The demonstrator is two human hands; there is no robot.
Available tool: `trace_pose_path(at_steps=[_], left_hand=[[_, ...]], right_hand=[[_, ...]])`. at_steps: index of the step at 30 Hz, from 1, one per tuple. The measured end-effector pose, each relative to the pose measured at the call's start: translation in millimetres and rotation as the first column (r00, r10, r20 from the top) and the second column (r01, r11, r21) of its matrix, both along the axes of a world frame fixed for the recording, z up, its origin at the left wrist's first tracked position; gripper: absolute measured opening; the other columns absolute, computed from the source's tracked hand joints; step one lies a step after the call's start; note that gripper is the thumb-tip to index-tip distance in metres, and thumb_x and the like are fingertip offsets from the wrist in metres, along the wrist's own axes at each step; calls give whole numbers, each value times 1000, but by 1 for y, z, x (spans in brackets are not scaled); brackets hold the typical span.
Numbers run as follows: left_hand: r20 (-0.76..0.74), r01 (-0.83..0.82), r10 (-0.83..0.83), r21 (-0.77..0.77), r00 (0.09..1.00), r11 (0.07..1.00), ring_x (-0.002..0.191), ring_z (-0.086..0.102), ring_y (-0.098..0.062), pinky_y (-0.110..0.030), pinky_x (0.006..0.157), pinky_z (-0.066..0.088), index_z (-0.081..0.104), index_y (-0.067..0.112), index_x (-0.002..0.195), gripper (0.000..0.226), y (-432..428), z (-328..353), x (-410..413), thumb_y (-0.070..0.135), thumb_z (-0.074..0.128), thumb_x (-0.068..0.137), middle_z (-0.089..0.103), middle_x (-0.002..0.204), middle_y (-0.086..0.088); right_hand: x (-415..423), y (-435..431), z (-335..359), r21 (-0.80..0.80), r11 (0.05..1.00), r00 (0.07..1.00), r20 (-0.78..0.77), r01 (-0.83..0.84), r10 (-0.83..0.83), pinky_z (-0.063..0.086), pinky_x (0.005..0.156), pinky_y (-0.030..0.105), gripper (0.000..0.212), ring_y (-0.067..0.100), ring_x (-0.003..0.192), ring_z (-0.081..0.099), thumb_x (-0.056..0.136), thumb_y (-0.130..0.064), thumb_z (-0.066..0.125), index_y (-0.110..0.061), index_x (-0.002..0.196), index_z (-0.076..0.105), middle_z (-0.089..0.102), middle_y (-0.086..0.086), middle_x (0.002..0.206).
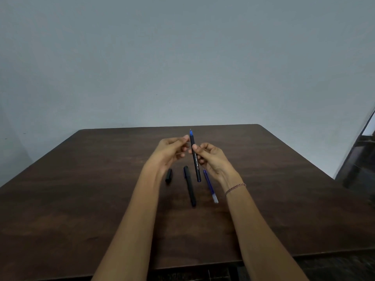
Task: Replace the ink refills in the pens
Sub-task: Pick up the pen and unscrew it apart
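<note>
My right hand (211,159) pinches a black pen (195,159) with a blue tip and holds it nearly upright above the table, tip pointing away from me. My left hand (172,151) hovers just left of it with loosely curled fingers; its fingertips are close to the blue tip, and whether they touch it I cannot tell. A second capped black pen (190,187) lies on the table below my hands. To its right lies a loose blue ink refill (211,186). A black pen cap (168,175) lies to the left.
All of this sits on a dark brown wooden table (81,199), whose near edge crosses the bottom of the view. A plain grey wall stands behind it. Some dark furniture (357,155) stands off the table's right side.
</note>
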State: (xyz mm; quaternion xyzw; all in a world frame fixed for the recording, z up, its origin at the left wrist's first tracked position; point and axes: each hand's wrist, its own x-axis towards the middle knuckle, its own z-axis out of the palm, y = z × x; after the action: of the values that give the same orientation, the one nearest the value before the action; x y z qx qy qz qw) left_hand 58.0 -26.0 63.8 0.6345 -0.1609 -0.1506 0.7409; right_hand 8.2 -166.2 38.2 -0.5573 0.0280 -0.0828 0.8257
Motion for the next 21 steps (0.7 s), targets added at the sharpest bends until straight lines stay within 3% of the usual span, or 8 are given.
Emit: trace_pose_path(at_steps=[3, 6, 13, 21], left_hand=[[19, 113, -114, 23, 993, 993, 58, 55, 1, -12, 51, 43, 74, 16, 90, 16, -11, 1, -3, 25, 61, 90, 73, 79, 6], [18, 131, -131, -15, 991, 991, 62, 59, 3, -17, 58, 40, 75, 18, 94, 17, -13, -6, 1, 26, 61, 89, 75, 93, 4], [-24, 76, -79, -117, 997, 990, 54, 57, 1, -14, 54, 40, 73, 18, 97, 17, -7, -12, 6, 26, 59, 90, 73, 79, 9], [-29, 90, -97, -172, 995, 981, 58, 50, 0, -21, 58, 27, 71, 17, 96, 24, -2, -12, 3, 28, 50, 95, 75, 94, 5]], right_hand=[[-1, -2, 0, -12, 1000, 1000, -2, -3, 3, 42, 47, 10, 14, -1, 47, 51, 83, -9, 67, -15, 79, 54, 67, -6, 59], [-1, -4, -1, -20, 999, 999, -33, -25, 24, 42, 49, 11, 7, 0, 51, 49, 83, -13, 67, -11, 86, 60, 65, -2, 72], [-4, -7, 1, -21, 976, 975, -60, -215, 213, 45, 53, 9, 13, 1, 55, 55, 88, -10, 60, -6, 100, 65, 72, 0, 77], [-8, -3, 4, -44, 959, 959, -56, -279, 276, 47, 59, 9, 23, 0, 59, 60, 90, -5, 56, 0, 111, 63, 71, -4, 76]])
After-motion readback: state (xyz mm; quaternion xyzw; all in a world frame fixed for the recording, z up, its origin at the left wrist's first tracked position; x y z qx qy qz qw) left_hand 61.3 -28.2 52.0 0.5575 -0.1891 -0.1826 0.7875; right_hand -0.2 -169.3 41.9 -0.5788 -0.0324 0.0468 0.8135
